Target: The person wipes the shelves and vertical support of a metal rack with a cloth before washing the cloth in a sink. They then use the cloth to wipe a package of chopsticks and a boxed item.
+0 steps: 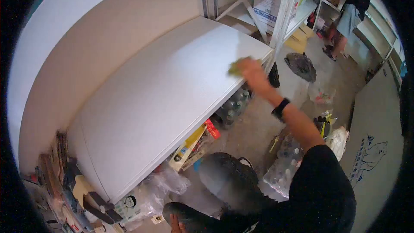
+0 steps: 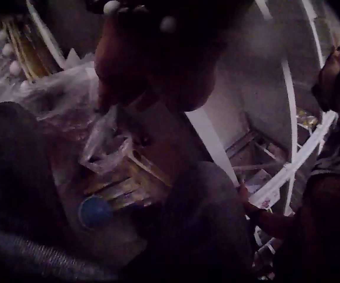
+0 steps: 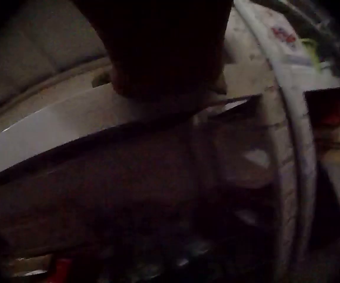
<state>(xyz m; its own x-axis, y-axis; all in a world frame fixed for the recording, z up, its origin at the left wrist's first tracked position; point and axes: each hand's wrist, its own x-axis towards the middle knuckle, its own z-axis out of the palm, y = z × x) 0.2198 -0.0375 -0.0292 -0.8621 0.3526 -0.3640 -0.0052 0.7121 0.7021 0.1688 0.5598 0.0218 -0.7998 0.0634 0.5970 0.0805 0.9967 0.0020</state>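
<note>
My right hand (image 1: 253, 72) grips a crumpled yellow-green cloth (image 1: 235, 68), blurred, against the white shelf board (image 1: 164, 86) near its far right corner. In the right wrist view the same hand (image 3: 164, 53) is a dark shape over the shelf's edge, with a bit of the cloth (image 3: 101, 78) showing beside it. My left hand (image 1: 176, 223) is at the bottom of the head view, its fingers lying on my dark-trousered knee. The left wrist view shows that hand (image 2: 158, 71) in deep shadow, holding nothing that shows.
A white metal upright (image 1: 285, 13) rises at the shelf's far end. Beneath the board are bottles (image 1: 233, 108) and plastic bags (image 1: 159, 185). Flattened cardboard (image 1: 64, 185) leans at the near left. Packed bottles (image 1: 282, 168) and a black bag (image 1: 301, 66) sit on the floor. Another person (image 1: 349, 17) stands far right.
</note>
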